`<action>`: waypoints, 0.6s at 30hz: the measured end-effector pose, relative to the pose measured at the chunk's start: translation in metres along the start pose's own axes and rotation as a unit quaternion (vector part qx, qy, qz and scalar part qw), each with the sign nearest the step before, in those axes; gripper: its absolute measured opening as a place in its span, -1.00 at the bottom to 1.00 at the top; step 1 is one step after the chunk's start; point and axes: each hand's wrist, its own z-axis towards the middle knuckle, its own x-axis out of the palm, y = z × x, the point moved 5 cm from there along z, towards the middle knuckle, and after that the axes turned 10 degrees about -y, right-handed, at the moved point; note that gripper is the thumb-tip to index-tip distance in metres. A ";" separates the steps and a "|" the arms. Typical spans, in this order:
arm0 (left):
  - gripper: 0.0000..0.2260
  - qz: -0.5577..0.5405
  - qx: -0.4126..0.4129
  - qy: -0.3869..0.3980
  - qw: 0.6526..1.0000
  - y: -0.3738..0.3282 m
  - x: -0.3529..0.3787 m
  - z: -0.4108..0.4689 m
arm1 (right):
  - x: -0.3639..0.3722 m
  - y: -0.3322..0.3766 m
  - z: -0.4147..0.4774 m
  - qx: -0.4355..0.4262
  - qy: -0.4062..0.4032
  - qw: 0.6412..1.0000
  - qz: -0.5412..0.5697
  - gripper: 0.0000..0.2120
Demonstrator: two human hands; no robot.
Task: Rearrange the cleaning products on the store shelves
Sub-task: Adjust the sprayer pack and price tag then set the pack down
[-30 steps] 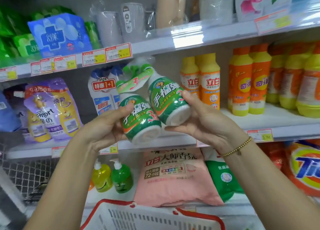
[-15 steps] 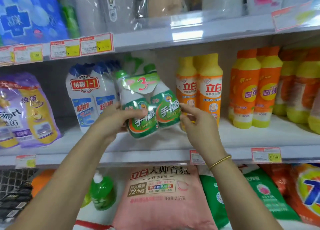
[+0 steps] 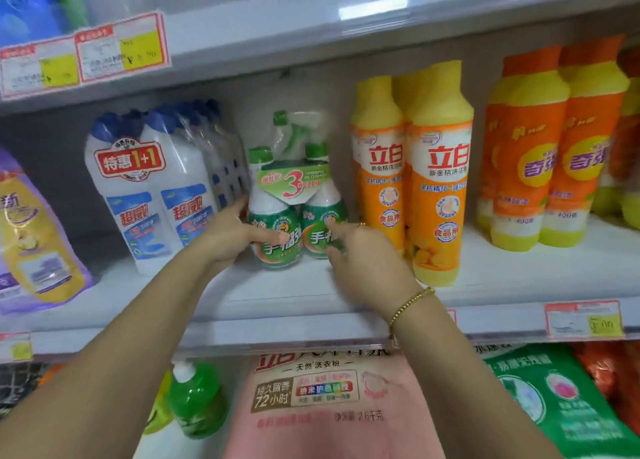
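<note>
A shrink-wrapped pack of green-and-white cleaner bottles (image 3: 292,185) with a spare spray head stands upright on the middle shelf (image 3: 277,296). It sits between white blue-capped bottles (image 3: 149,195) and orange-yellow detergent bottles (image 3: 436,188). My left hand (image 3: 225,237) grips the left bottle, thumb across its label. On the other side my right hand (image 3: 367,261) holds the right bottle, thumb on the front, the other fingers hidden behind it.
More orange bottles (image 3: 530,167) fill the shelf's right end and purple-yellow pouches (image 3: 34,237) its left. Below lie a pink powder bag (image 3: 329,406), a green pump bottle (image 3: 197,396) and a green bag (image 3: 540,396). An upper shelf (image 3: 311,32) hangs close overhead.
Both hands carried the tilted pack forward from in front of the shelf and stood it upright in the gap. The view moved closer and the basket dropped out of sight.
</note>
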 end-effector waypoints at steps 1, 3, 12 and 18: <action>-0.17 -0.001 -0.005 0.005 1.000 0.002 0.001 0.007 | 0.005 0.000 0.003 0.001 0.007 1.000 -0.012 -0.65; -0.29 0.000 -0.016 0.006 1.000 0.007 0.001 0.021 | 0.017 0.000 0.006 0.007 0.033 0.999 -0.042 -0.75; -0.40 0.057 0.016 -0.098 0.993 0.014 0.022 0.077 | 0.023 -0.003 0.003 -0.007 -0.040 0.996 -0.075 -0.74; -0.44 0.144 0.040 -0.112 0.982 0.015 0.026 0.107 | 0.017 0.003 0.000 -0.038 -0.140 0.987 -0.067 -0.69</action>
